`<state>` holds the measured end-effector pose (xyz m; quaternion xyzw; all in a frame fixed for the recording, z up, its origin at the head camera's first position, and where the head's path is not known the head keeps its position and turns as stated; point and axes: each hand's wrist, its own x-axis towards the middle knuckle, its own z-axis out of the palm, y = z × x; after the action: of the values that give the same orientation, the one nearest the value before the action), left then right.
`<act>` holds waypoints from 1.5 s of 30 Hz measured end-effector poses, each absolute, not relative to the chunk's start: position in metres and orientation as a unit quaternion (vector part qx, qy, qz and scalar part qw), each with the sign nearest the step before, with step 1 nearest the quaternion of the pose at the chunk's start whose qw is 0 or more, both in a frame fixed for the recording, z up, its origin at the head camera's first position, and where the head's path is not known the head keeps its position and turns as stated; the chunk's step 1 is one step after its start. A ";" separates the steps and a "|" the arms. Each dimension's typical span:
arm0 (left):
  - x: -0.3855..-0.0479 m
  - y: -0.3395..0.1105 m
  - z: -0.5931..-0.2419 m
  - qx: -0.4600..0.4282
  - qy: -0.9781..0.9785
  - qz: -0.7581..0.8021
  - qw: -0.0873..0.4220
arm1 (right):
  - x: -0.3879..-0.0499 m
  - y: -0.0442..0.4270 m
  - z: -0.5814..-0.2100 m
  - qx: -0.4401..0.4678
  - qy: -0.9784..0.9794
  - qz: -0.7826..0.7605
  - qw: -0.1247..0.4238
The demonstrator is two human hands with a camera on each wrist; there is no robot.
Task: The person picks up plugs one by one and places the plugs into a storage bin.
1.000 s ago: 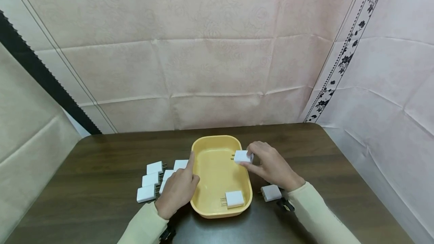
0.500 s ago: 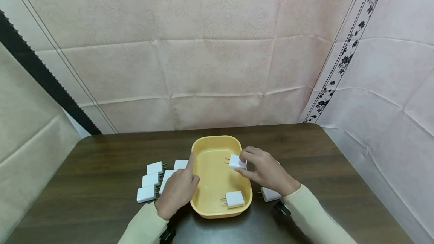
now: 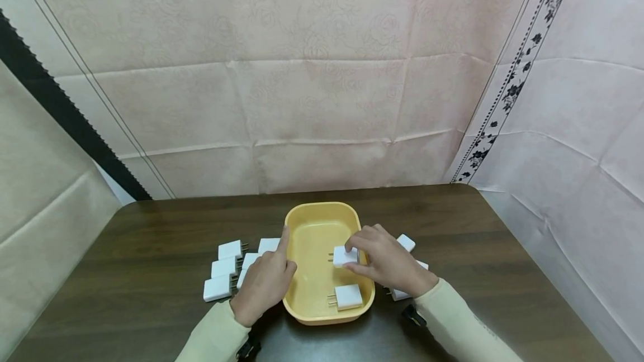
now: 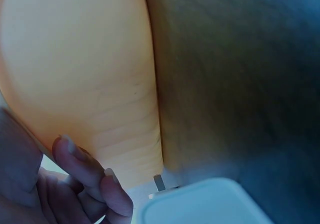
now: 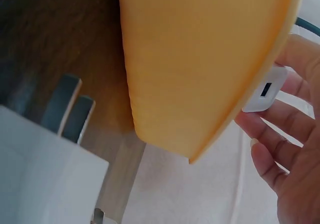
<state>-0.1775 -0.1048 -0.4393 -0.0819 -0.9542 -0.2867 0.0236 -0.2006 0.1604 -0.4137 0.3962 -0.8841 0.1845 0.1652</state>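
My right hand (image 3: 387, 258) pinches a white plug adapter (image 3: 344, 256) between thumb and fingers over the yellow tray (image 3: 314, 272), prongs facing left. In the right wrist view the held adapter (image 5: 266, 90) shows its port beside the tray wall (image 5: 195, 59). Nearer the front, another white adapter (image 3: 348, 296) lies in the tray. My left hand (image 3: 265, 284) is at the tray's left rim, index finger extended along it; in the left wrist view, other fingers of the left hand (image 4: 85, 189) are bent beside the tray wall (image 4: 85, 69).
Several white adapters (image 3: 217, 287) lie left of the tray, some partly behind my left hand. More adapters (image 3: 405, 242) lie to the right, partly covered by my right hand. A cloth-covered wall (image 3: 322, 99) stands behind the brown table (image 3: 151, 272).
My right hand has carried the pinched adapter left and nearer the front, from the tray's right rim to over its inside. Adapters behind that hand have come into view. The left hand has stayed put.
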 end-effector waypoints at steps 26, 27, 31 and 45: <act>-0.178 -0.105 -0.439 -0.082 -0.956 -0.280 0.026 | -0.198 0.151 -0.424 0.412 -0.900 0.121 0.077; -0.177 -0.105 -0.438 -0.081 -0.956 -0.279 0.027 | -0.198 0.151 -0.423 0.412 -0.901 0.119 0.072; -0.177 -0.105 -0.438 -0.082 -0.957 -0.277 0.029 | -0.198 0.150 -0.422 0.415 -0.900 0.114 0.066; -0.177 -0.105 -0.438 -0.085 -0.956 -0.279 0.031 | -0.198 0.147 -0.422 0.427 -0.899 0.091 0.047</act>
<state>-0.1765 -0.1047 -0.4383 -0.0851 -0.9560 -0.2790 0.0311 -0.1976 0.1469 -0.4218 0.4266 -0.8986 0.0913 0.0474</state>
